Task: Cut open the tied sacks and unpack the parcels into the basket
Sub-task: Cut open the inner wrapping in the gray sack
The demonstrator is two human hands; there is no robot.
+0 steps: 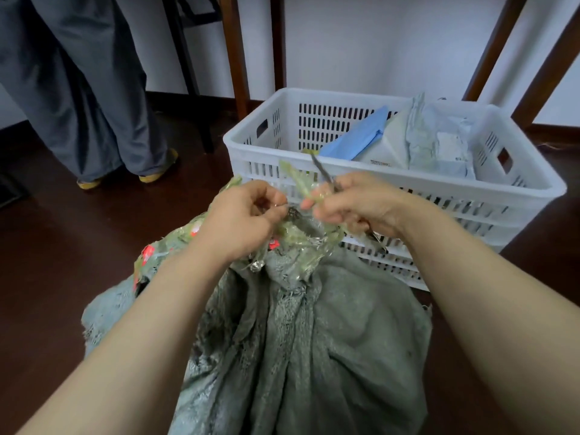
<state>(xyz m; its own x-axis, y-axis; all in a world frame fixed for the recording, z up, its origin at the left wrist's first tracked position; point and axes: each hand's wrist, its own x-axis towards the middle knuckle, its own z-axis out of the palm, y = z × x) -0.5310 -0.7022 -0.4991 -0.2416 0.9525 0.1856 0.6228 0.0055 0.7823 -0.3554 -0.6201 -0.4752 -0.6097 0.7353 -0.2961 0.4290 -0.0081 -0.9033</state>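
A grey-green woven sack (314, 340) stands in front of me, its neck bunched and wrapped in clear yellowish tape (298, 237). My left hand (241, 218) pinches the taped neck from the left. My right hand (357, 205) grips small scissors (324, 174), their blades pointing up and away, and also pinches a loose strip of tape (295, 180). Behind the sack sits a white plastic basket (392, 196) that holds a blue parcel (354, 136) and grey-white parcels (433, 142).
A second sack with red print (150, 255) lies to the left under my left forearm. A person in grey trousers (94, 98) stands at the back left. Dark wooden legs (235, 51) rise behind the basket. The floor is dark brown.
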